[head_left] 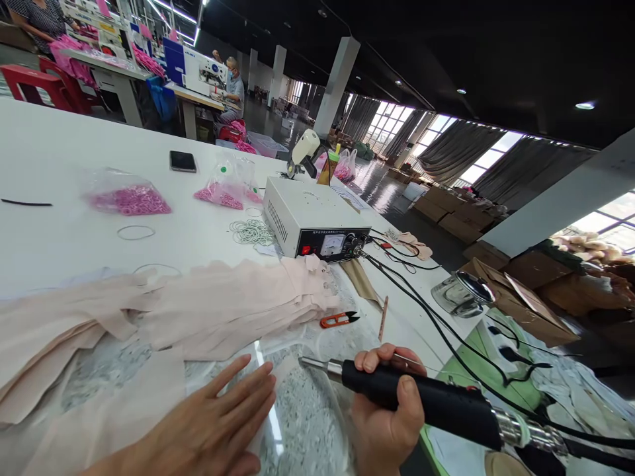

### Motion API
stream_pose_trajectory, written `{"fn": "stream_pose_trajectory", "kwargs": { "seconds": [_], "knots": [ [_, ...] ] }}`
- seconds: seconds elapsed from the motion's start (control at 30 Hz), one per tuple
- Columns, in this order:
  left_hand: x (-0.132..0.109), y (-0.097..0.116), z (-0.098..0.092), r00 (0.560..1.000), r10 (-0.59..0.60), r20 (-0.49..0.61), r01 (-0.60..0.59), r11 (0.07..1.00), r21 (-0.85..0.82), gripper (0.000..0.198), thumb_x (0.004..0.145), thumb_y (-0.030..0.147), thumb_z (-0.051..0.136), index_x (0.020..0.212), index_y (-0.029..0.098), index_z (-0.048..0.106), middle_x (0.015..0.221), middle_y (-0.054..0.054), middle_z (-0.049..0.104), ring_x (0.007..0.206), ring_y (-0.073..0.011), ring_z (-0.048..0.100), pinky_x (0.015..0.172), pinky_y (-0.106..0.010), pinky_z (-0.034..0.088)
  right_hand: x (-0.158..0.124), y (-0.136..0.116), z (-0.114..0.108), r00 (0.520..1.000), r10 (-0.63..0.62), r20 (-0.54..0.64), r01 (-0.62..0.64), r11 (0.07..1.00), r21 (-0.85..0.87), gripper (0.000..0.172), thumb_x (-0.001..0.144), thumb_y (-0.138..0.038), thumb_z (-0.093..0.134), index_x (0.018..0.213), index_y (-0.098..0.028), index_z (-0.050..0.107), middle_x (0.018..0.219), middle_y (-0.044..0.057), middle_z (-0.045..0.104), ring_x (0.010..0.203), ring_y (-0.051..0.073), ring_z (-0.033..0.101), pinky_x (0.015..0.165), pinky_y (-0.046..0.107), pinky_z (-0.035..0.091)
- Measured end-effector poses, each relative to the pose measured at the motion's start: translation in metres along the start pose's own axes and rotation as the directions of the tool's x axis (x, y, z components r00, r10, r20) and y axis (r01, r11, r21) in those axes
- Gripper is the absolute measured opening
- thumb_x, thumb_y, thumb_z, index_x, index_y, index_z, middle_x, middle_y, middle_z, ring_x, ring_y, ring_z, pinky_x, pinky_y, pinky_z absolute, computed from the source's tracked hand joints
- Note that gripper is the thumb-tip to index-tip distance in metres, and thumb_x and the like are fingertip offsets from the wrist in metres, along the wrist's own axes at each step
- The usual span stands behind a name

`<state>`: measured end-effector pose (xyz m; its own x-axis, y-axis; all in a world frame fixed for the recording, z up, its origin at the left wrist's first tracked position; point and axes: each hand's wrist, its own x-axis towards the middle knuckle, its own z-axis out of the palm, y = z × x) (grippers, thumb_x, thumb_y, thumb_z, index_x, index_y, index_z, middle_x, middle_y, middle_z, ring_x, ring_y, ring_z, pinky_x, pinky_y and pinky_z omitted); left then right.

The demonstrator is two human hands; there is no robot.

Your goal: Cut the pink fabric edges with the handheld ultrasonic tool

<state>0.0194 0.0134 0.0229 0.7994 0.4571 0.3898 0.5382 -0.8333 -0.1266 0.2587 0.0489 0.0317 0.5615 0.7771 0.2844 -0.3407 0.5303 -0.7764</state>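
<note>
My right hand (pixel 389 403) is wrapped round a black corded handheld tool (pixel 421 400); its slim metal tip points left, close to a small pale fabric edge. Fingers stretched out, my left hand (pixel 213 413) rests over pale pink fabric (pixel 119 403) on a glossy, grey-speckled surface (pixel 302 410). The tool tip is just right of my left fingertips. Beyond both hands lies a layered stack of pale pink fabric pieces (pixel 223 304). Orange thread snips (pixel 339 320) lie at its right end.
A white control box (pixel 312 205) with a meter stands behind the fabric, cables (pixel 421 304) running from it to the right. Nearby are bags of pink rings (pixel 129 198), pale green bands (pixel 251 231), a phone (pixel 182 160) and a glass jar (pixel 461 294). People sit at sewing machines (pixel 198 69) farther back.
</note>
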Motion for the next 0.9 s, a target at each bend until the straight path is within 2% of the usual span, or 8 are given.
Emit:
{"fn": "stream_pose_trajectory", "kwargs": {
  "seconds": [0.13,0.37,0.53,0.7,0.9],
  "knots": [
    [0.002,-0.001,-0.001,1.0,-0.02,0.007,0.02,0.999,-0.047,0.044,0.1,0.036,0.06,0.141,0.018,0.056,0.141,-0.005,0.06,0.133,-0.0224,0.054,0.12,-0.035,0.035,0.0,-0.001,-0.001,1.0,0.011,0.011,-0.011,1.0,0.005,0.015,0.079,-0.036,0.065,0.09,-0.026,0.067,0.078,-0.003,0.06,0.058,0.012,0.057,0.056,0.029,0.052],
    [0.007,-0.003,-0.002,0.999,0.033,-0.006,-0.033,0.999,0.029,0.039,0.103,0.037,0.054,0.134,0.015,0.061,0.137,-0.005,0.064,0.127,-0.0214,0.06,0.115,-0.033,0.041,0.0,0.0,-0.001,0.999,-0.024,0.047,0.026,0.998,-0.051,0.014,0.084,-0.038,0.058,0.094,-0.029,0.064,0.08,-0.003,0.058,0.059,0.013,0.055,0.058,0.032,0.052],
    [0.002,-0.003,0.006,0.999,0.017,-0.036,-0.016,0.999,0.037,0.042,0.102,0.034,0.055,0.14,0.018,0.056,0.138,-0.003,0.064,0.131,-0.0202,0.057,0.118,-0.034,0.036,0.001,-0.003,0.002,0.999,-0.028,0.037,0.028,1.0,0.003,0.016,0.082,-0.038,0.062,0.092,-0.026,0.066,0.077,-0.003,0.059,0.057,0.012,0.056,0.055,0.029,0.051],
    [0.003,-0.005,0.004,0.997,0.058,-0.044,-0.055,0.995,0.081,0.04,0.101,0.033,0.054,0.137,0.017,0.058,0.135,-0.002,0.066,0.129,-0.0197,0.058,0.117,-0.034,0.036,0.003,-0.008,0.001,0.998,-0.03,0.047,0.028,0.998,0.054,0.018,0.08,-0.036,0.062,0.091,-0.023,0.067,0.075,-0.002,0.059,0.055,0.012,0.057,0.052,0.028,0.05],
    [0.004,-0.006,0.004,0.998,0.052,-0.041,-0.05,0.997,0.058,0.041,0.1,0.031,0.055,0.137,0.015,0.058,0.139,-0.004,0.063,0.131,-0.0205,0.055,0.121,-0.036,0.03,0.005,-0.008,0.001,0.99,-0.045,0.132,0.039,0.998,0.042,0.018,0.082,-0.037,0.059,0.09,-0.023,0.065,0.075,-0.002,0.056,0.053,0.012,0.055,0.05,0.027,0.047]
  ]
}}
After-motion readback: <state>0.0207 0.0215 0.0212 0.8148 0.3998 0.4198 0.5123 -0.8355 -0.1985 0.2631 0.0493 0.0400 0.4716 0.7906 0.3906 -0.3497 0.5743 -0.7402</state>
